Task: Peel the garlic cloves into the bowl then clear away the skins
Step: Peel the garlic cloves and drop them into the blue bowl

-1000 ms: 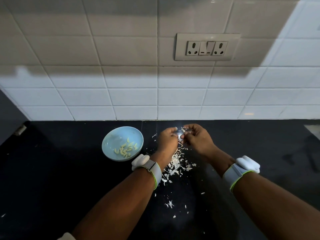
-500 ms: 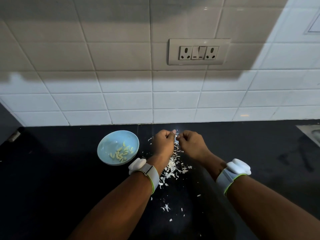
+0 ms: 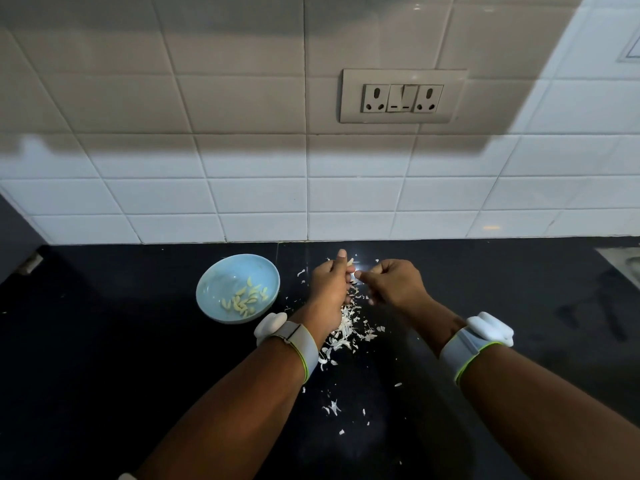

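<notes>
Black desk (image 3: 104, 358): hands, left hand (image 3: 329, 285) and right hand (image 3: 394, 284), together pinching garlic clove (image 3: 350, 261); peeled cloves (image 3: 246, 299) in blue bowl (image 3: 221, 275), skins (image 3: 348, 327) uncleared.

A single head-worn camera looks forward and steeply down from close above the dark surface (image 3: 104, 358), facing the tiled wall (image 3: 242, 195), whose socket plate (image 3: 401, 97) sits above centre.

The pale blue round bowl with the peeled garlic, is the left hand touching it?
Apart. The head view shows a strip of bare black countertop between the pale blue round bowl and the left hand, which is pinching a garlic clove.
</notes>
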{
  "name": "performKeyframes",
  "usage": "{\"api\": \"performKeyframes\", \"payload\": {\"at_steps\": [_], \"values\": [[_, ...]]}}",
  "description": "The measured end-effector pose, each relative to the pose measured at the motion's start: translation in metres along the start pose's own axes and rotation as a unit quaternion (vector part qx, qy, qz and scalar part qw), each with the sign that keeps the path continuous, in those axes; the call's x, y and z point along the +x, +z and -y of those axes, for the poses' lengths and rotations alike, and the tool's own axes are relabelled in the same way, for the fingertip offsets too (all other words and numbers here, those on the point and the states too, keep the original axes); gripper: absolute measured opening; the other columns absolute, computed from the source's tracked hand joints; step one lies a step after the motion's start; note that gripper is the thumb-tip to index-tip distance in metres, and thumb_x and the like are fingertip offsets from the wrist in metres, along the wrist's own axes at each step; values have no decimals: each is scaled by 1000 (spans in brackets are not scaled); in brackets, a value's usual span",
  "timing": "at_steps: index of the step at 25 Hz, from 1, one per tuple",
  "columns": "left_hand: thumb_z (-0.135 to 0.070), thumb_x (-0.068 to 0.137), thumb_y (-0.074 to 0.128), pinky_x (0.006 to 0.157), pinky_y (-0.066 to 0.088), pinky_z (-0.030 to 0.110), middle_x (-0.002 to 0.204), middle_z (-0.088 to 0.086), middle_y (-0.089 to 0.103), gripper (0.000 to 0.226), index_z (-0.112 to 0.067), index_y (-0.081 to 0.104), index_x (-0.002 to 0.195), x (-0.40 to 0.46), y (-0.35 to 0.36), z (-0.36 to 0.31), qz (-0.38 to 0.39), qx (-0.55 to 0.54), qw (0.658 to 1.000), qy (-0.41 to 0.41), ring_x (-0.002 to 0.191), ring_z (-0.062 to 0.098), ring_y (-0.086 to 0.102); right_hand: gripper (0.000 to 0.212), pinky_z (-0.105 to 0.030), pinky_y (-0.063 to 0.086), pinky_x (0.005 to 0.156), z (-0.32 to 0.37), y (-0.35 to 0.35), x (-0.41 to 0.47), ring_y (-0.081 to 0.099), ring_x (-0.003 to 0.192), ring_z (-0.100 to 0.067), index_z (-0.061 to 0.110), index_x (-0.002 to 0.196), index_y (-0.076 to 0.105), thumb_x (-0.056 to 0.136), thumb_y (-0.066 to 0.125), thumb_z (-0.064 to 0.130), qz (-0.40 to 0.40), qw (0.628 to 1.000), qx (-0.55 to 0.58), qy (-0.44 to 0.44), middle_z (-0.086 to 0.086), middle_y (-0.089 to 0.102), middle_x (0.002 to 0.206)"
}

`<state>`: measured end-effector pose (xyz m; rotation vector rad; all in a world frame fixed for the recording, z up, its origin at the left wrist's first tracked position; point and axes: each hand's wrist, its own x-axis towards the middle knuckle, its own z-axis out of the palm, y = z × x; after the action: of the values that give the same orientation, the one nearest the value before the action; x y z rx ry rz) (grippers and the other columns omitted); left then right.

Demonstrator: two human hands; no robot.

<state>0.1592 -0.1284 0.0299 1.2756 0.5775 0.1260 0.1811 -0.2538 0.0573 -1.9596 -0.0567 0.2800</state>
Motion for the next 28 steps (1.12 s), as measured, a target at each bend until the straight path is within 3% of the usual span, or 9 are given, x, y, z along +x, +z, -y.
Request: {"api": "performKeyframes", "payload": {"at_steps": [2,3,6,8,11,16,20,23,28], "values": [[-46,104,53,46,32,22,57,-4,45,44,-13,60,76,2,-1,2,-9,25,999,25,51,11,38,24,-29,52,55,-3,-1,2,68,57,-19,20,74,64,87,80,32,-42,995,-80,-40,-3,72,69],[-45,103,54,48,32,24,55,-5,46,44,-12,59,75,3,-2,3,-15,36,999,35,51,11,38,9,-31,55,60,-2,0,0,72,66,-18,24,86,67,90,75,24,-23,996,-53,-66,-2,74,81],[-42,104,55,52,35,27,60,-3,56,43,-11,62,75,3,0,6,-25,35,997,63,53,10,44,23,-25,53,70,-1,3,-1,72,76,-8,26,109,73,94,65,11,36,992,2,-123,5,76,93],[-40,104,55,57,41,25,65,-1,59,42,-11,64,75,1,-1,7,-25,37,996,81,57,9,49,9,-14,47,66,3,3,-4,65,67,1,22,94,79,95,70,19,41,985,-52,-162,14,73,75],[-40,103,56,59,41,28,62,-2,56,45,-14,60,67,-3,-4,7,-41,93,989,108,58,10,48,22,-16,44,59,5,6,-3,59,58,-2,25,70,73,91,75,21,6,972,-136,-194,15,66,62],[-35,99,65,54,29,35,49,-2,40,56,-16,38,53,1,-13,11,-103,261,939,200,49,14,32,19,-28,52,60,4,15,-4,62,64,-6,21,74,68,93,71,21,-26,945,-243,-218,11,66,70],[-29,104,55,61,35,33,63,-2,48,39,-18,47,68,1,-12,15,-90,204,964,146,58,16,42,19,-15,48,58,0,10,0,62,60,-5,21,76,71,95,71,22,-29,978,-153,-141,8,70,67],[-21,104,56,65,48,32,82,-3,62,15,-23,65,92,-3,-11,13,-16,84,991,102,74,13,58,18,-22,52,57,-2,9,2,62,57,-10,17,80,75,97,70,19,-15,997,-20,-68,0,72,64],[-16,99,66,50,47,22,84,5,66,14,-6,71,107,-9,-13,8,32,16,995,97,70,8,59,17,-28,52,58,-6,7,1,62,65,-17,1,94,74,101,64,13,40,986,162,-5,-10,71,75]]}}
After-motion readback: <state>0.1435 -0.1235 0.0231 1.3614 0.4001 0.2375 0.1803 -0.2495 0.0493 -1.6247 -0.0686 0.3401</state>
